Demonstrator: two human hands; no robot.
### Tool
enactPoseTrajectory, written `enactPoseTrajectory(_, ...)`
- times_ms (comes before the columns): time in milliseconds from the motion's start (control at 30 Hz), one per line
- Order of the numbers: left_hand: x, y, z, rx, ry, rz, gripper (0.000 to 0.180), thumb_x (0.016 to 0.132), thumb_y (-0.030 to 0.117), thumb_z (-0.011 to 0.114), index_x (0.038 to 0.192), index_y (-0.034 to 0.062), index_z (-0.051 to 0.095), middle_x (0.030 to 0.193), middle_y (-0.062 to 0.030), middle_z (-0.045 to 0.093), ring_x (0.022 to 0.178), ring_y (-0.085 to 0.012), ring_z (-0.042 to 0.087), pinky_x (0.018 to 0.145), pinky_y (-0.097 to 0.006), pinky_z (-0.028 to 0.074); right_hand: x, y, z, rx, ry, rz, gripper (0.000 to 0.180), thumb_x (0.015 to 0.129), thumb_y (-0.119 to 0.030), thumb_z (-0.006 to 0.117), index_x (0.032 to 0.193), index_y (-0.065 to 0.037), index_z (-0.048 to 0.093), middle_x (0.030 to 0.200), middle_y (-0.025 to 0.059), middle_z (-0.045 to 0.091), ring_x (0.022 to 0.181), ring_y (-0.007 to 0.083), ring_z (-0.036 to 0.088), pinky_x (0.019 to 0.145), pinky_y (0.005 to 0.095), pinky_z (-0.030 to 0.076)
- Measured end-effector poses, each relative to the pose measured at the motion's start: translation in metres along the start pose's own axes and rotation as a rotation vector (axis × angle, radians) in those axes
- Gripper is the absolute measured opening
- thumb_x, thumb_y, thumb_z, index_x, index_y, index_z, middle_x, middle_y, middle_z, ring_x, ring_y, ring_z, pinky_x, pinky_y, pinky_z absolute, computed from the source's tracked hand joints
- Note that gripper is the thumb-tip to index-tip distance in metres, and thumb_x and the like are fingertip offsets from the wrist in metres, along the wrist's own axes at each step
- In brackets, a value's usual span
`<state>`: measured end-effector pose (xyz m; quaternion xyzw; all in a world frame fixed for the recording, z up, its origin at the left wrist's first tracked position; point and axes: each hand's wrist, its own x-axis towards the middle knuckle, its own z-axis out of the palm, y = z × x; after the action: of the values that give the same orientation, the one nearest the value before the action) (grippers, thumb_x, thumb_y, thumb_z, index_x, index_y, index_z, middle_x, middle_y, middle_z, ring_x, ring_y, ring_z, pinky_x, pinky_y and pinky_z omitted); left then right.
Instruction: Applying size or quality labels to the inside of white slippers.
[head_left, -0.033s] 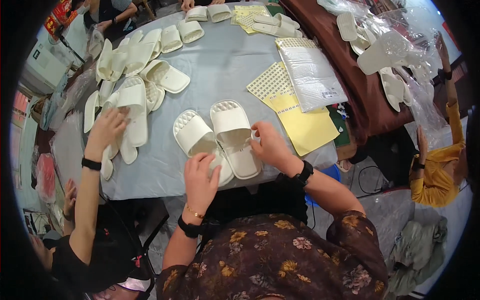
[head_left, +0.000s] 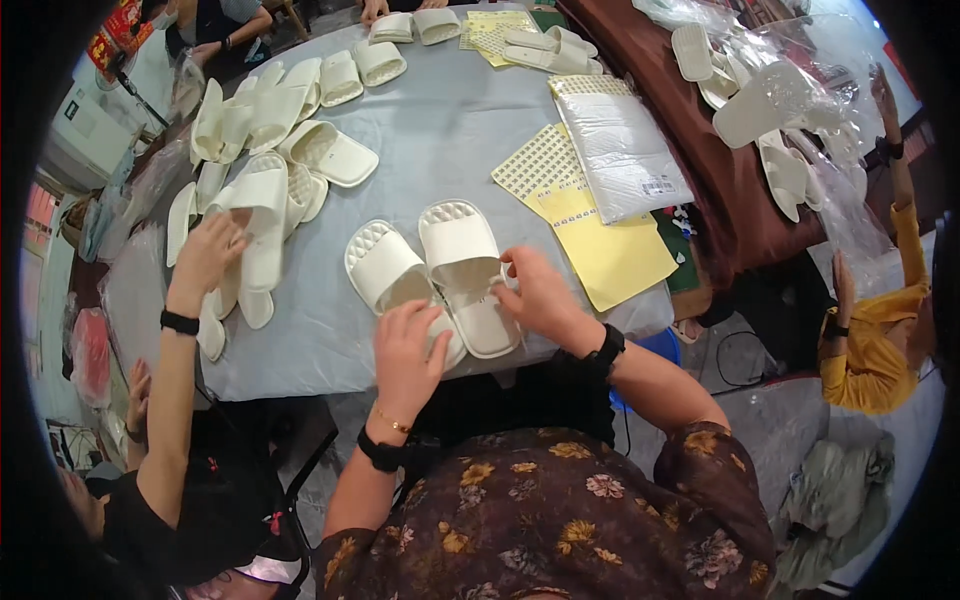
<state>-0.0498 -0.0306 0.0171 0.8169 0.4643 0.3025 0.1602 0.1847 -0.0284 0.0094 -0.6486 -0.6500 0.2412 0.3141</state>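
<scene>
Left of the yellow paper sheet [head_left: 622,262], two cream, quilted, rubbery-looking slippers [head_left: 460,241] lie paired, seemingly for easy reach, left hand [head_left: 406,352] and right hand [head_left: 545,299] loosely bent at them, whether gripping I can't tell.

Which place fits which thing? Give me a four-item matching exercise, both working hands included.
1. left hand
2. right hand
3. silver package
4. left co-worker's outstretched hand

A. at the slipper pile
B. beside the strap of the right slipper
C. over the heel end of the left slipper
D. partly on yellow sheets

Pairs: 1-C, 2-B, 3-D, 4-A
</scene>
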Motion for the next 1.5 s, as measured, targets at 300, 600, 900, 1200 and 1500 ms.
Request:
enactPoseTrajectory(300,0.012,0.003,0.033,0.104,-0.163,0.167,0.050,0.078,0.019,0.073,0.124,0.0081,0.060,0.136,-0.0150,0.050,0.126,-0.0356,0.044,0.106,-0.046,0.034,0.028,0.014,0.007,-0.169,-0.051,0.069,0.026,0.089,-0.022,0.058,0.102,0.001,0.055,0.093,0.0227,0.065,0.089,0.0409,0.063,0.076,0.0488,0.049)
enactPoseTrajectory(600,0.002,0.005,0.018,0.020,-0.271,0.232,0.061,0.074,0.018,0.074,0.131,0.0095,0.056,0.140,-0.0165,0.047,0.130,-0.0359,0.044,0.108,-0.046,0.034,0.040,0.014,0.011,-0.245,0.022,0.009,0.018,0.089,-0.016,0.051,0.092,0.001,0.056,0.081,0.0236,0.065,0.075,0.0441,0.065,0.068,0.0508,0.052)
enactPoseTrajectory(900,0.019,0.000,0.023,-0.029,-0.160,0.283,0.044,0.079,0.018,0.070,0.121,0.0092,0.062,0.133,-0.0132,0.054,0.125,-0.0335,0.048,0.104,-0.046,0.037,0.028,0.021,-0.014,-0.146,0.043,0.025,0.021,0.086,-0.016,0.059,0.102,-0.003,0.064,0.083,0.0182,0.068,0.078,0.0382,0.065,0.072,0.0457,0.052)
enactPoseTrajectory(1200,0.019,0.001,0.037,0.087,-0.197,0.286,0.042,0.083,0.027,0.069,0.122,0.0160,0.063,0.133,-0.0089,0.055,0.124,-0.0291,0.049,0.105,-0.044,0.035,0.021,0.096,-0.095,-0.179,0.133,0.219,0.023,0.084,-0.015,0.059,0.099,-0.001,0.069,0.090,0.0211,0.069,0.087,0.0386,0.066,0.080,0.0444,0.052)
enactPoseTrajectory(1500,0.020,0.002,0.035,0.062,-0.203,0.283,0.044,0.081,0.023,0.070,0.123,0.0122,0.062,0.133,-0.0114,0.055,0.123,-0.0314,0.049,0.107,-0.046,0.032,0.024,0.122,-0.130,-0.050,0.383,0.475,0.040,0.083,-0.014,0.062,0.119,0.005,0.061,0.096,0.0207,0.070,0.081,0.0283,0.069,0.073,0.0357,0.054)
